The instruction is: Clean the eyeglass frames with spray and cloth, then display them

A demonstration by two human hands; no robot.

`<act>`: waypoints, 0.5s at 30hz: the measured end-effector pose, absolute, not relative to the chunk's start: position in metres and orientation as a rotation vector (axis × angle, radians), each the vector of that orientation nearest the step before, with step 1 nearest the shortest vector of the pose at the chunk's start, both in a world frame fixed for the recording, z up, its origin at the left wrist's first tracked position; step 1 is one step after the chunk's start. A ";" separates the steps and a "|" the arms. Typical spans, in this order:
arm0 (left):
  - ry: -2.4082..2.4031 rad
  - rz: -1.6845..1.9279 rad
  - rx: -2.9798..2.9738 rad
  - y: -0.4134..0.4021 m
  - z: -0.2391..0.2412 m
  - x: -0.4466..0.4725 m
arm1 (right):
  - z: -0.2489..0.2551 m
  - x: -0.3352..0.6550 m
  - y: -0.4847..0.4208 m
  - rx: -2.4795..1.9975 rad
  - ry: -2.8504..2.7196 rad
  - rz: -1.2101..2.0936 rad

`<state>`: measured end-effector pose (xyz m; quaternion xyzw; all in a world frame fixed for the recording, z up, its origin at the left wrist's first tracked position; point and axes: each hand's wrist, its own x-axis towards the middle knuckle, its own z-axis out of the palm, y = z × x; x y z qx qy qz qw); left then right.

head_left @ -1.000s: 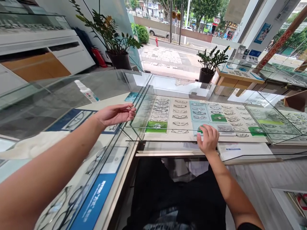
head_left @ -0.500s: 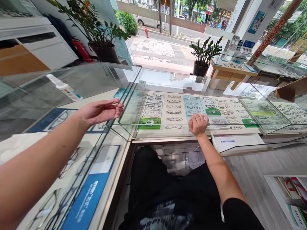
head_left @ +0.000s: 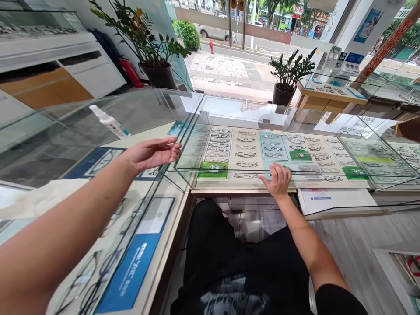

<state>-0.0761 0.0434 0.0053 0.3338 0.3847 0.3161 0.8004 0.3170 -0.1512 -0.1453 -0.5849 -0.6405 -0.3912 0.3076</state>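
My right hand (head_left: 278,178) rests at the front edge of a display tray (head_left: 236,181) full of eyeglass frames, its fingers spread on the tray near a light blue card (head_left: 273,146). It holds nothing. My left hand (head_left: 152,153) hovers open, palm turned sideways, over the glass top of the left showcase (head_left: 59,144), close to the corner where the two glass cases meet. Rows of several glasses (head_left: 219,146) lie on the tray under the glass.
A white spray bottle (head_left: 110,122) lies on the left glass top, with a white cloth (head_left: 39,199) nearer me. Green cards (head_left: 213,169) sit among the frames. Potted plants (head_left: 288,81) stand beyond the counter. A white paper pad (head_left: 337,199) lies on the right.
My right hand has gone from curled to spread flat and slid slightly toward the tray's front edge. My left hand stays hovering open in much the same place. The view shifted a little.
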 end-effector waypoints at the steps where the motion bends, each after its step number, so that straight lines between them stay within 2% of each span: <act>1: 0.818 0.675 0.716 0.044 0.005 -0.076 | -0.143 0.315 -0.151 -1.575 -1.697 -1.000; 7: 0.776 0.645 0.723 0.049 0.001 -0.081 | -0.106 0.297 -0.192 -1.643 -1.639 -0.689; 12: 0.694 0.575 0.755 0.054 -0.004 -0.087 | -0.094 0.343 -0.285 -1.822 -0.847 -0.875; 15: 0.684 0.568 0.773 0.054 -0.006 -0.087 | -0.104 0.388 -0.323 -1.972 -0.329 -0.588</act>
